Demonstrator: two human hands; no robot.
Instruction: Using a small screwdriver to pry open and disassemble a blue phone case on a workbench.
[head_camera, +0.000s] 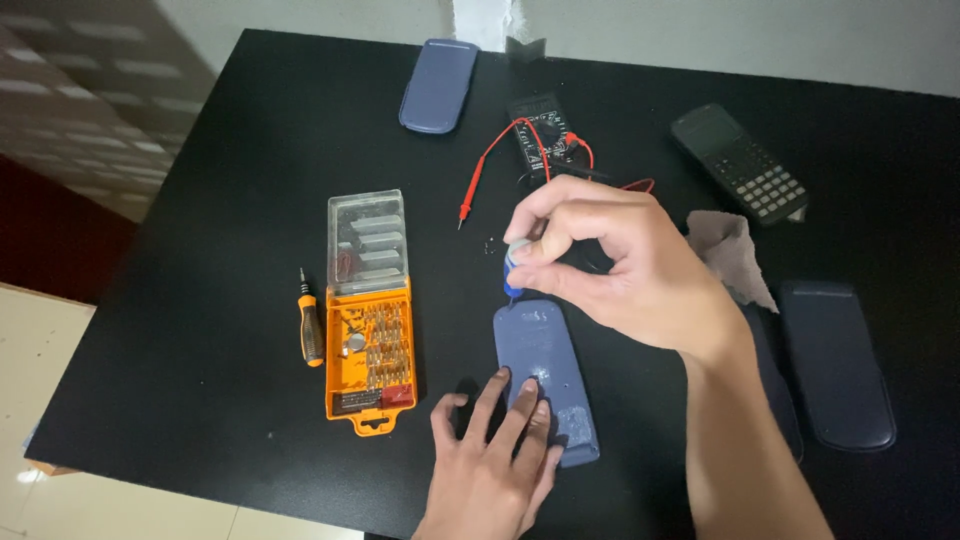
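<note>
Head view: near the black tabletop's (200, 300) front edge, a stiff, light-looking blue-grey plastic calculator back (545, 375) is pinned under the left hand's (495, 470) spread fingers, while a small blue-tipped tool (514, 268) is pinched by the right hand's (620, 265) fingers; its long edges are judged the safest hold.

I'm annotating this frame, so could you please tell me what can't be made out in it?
- Small blue tool: head view, mostly hidden by right hand.
- Calculator back: lower end covered by left hand.
- Multimeter: dial too small.
- Bits in orange case: too small.
</note>
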